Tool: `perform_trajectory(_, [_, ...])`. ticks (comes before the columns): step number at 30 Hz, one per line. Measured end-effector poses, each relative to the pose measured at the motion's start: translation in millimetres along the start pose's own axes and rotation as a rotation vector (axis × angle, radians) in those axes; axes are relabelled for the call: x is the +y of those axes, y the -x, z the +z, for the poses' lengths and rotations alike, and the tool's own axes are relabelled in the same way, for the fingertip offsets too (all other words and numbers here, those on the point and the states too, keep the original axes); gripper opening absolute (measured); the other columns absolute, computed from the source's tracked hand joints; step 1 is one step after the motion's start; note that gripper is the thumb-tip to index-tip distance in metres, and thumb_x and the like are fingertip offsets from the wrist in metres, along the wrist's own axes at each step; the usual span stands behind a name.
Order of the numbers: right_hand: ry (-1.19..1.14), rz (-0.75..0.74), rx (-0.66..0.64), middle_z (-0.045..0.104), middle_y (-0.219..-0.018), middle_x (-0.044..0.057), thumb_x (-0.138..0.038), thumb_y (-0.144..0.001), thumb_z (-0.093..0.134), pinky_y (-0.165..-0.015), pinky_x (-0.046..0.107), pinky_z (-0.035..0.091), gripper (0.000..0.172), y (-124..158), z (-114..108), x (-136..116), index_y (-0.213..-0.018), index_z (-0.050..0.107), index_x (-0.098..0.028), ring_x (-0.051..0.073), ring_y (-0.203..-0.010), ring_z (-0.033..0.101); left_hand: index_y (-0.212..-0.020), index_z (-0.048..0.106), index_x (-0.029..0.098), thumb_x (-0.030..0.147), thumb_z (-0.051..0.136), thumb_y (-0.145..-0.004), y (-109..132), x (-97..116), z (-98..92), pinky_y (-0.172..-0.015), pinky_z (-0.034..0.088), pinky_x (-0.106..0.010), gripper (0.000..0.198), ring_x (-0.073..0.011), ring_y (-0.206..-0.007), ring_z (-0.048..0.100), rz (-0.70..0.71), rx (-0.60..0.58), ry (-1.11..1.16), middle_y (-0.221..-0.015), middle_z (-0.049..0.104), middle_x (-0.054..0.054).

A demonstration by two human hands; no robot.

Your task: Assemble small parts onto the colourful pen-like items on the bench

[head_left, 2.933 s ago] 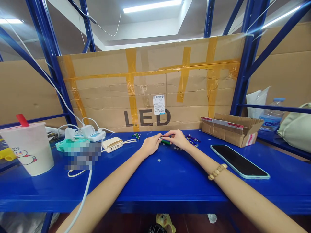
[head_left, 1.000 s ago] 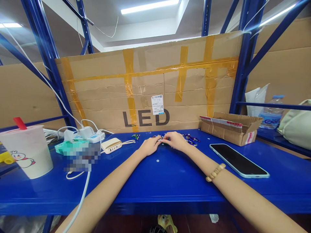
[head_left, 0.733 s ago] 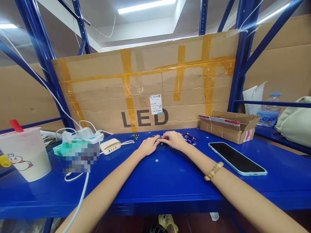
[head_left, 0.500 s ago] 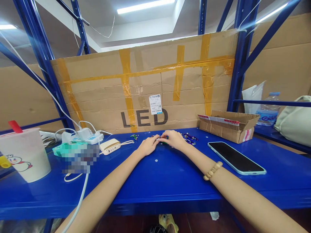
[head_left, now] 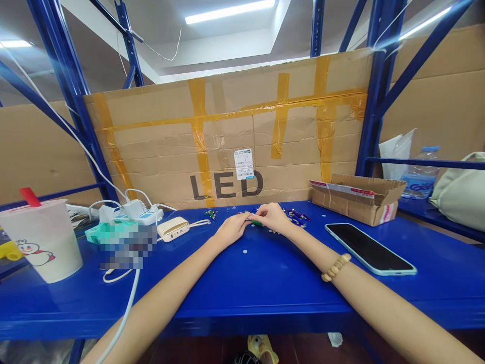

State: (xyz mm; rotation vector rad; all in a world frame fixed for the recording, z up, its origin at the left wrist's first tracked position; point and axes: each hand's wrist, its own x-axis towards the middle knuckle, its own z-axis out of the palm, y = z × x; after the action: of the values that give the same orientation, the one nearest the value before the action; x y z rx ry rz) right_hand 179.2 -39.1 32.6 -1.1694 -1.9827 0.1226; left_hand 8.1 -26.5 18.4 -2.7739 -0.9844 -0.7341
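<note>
Over the far part of the blue shelf, my left hand [head_left: 232, 227] and my right hand [head_left: 273, 217] meet at the fingertips. Both are closed in a pinch, and what they hold is too small and too hidden to name. A small green piece [head_left: 257, 223] shows just under the fingers of my right hand. Several small purple and blue metallic pieces [head_left: 298, 218] lie right of that hand, partly behind it. To the left of my left hand is a little cluster of green pieces [head_left: 211, 215].
A phone [head_left: 369, 248] and an open cardboard box [head_left: 343, 202] lie right. On the left stand a drink cup [head_left: 43, 237], a cream power bank [head_left: 173, 229] and a power strip [head_left: 146, 217] with cables. A taped cardboard sheet [head_left: 162, 156] walls off the back.
My hands stay together with fingertips touching and have shifted only slightly. More of the green piece shows under my right fingers. The whole view has moved a little.
</note>
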Motion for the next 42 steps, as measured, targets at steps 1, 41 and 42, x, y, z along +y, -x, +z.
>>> perform_trajectory(1, [-0.057, 0.042, -0.011, 0.059, -0.047, 0.003, -0.050, -0.065, 0.059, -0.046, 0.021, 0.033, 0.038, 0, 2, 0, -0.053, 0.064, -0.014, 0.010, -0.044, 0.049, -0.097, 0.049, 0.019, 0.026, 0.032, -0.089, 0, 0, 0.2, -0.076, 0.045, -0.027, 0.021, -0.0170, -0.087, 0.057, 0.009, 0.018, -0.026, -0.096, 0.060, -0.005])
perform_trajectory(41, [-0.446, 0.254, -0.123, 0.047, -0.044, -0.003, -0.050, -0.063, 0.059, -0.036, 0.018, 0.038, 0.036, 1, 3, -6, -0.063, 0.057, -0.014, 0.007, -0.039, 0.043, -0.101, 0.049, 0.024, 0.025, 0.030, -0.088, 0, 3, -3.7, -0.075, 0.043, -0.024, 0.022, -0.0150, -0.089, 0.056, -0.081, 0.068, 0.090, -0.098, 0.060, -0.001])
perform_trajectory(42, [-0.462, 0.261, -0.141, 0.046, -0.045, -0.003, -0.051, -0.063, 0.058, -0.037, 0.018, 0.039, 0.037, 1, 3, -5, -0.063, 0.057, -0.014, 0.007, -0.040, 0.043, -0.101, 0.048, 0.024, 0.025, 0.031, -0.088, 0, 3, -4.1, -0.075, 0.043, -0.024, 0.022, -0.0150, -0.089, 0.056, -0.077, 0.061, 0.088, -0.099, 0.060, -0.001])
